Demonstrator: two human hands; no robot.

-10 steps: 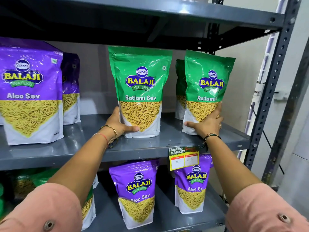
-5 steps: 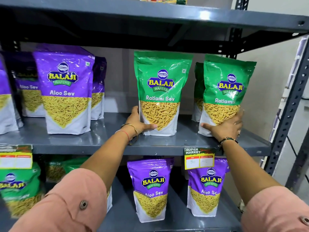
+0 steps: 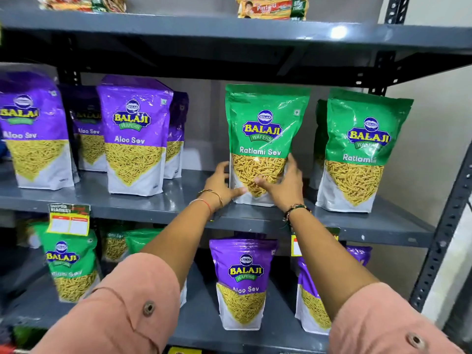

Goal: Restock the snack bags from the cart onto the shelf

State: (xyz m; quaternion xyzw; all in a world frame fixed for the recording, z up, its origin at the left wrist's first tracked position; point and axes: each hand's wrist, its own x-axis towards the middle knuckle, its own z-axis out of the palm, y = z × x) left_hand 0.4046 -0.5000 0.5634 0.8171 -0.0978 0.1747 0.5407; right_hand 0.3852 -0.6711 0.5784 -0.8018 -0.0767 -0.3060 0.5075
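Mid shelf, L to R: purple Aloo Sev bags (image 3: 134, 134) stand at 9 o'clock of the work. Left hand (image 3: 219, 186) grips the Ratlami Sev bag (image 3: 265, 129) at its lower L edge, thumb across the front. Right hand (image 3: 283, 190), on the 2nd green bag (image 3: 362, 149) at 3 o'clock 0.5 s ago, now pinches the same bag's R edge between thumb and fingers. 2 hands on 1 bag: prob. final squaring-up. Bag stands upright on the shelf (image 3: 178, 210), long axis 12-to-6, seal at 12, label facing the camera.

Head-worn camera looks straight at nearby shelf (image 3: 153, 208).
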